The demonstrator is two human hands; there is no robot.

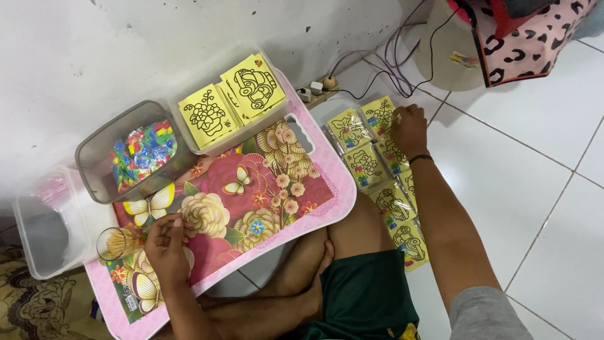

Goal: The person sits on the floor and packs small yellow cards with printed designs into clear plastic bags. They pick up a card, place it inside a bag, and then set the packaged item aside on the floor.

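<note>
My left hand (167, 242) rests on the pink floral lap table (327, 189), fingers curled over something small I cannot make out, next to a clear cup of thin sticks (116, 242). My right hand (408, 129) reaches out to the floor on the right, fingertips pressing a yellow drawing card in a clear packet (379, 114). Several more packed yellow cards (396, 208) lie in two rows on the white tiles beside my bent knee.
A clear tub of yellow line-drawing cards (229, 101) and a grey tub of small colourful packets (138, 151) stand at the table's far edge. A clear plastic box (41, 236) sits left. A power strip with cables (314, 88) lies by the wall.
</note>
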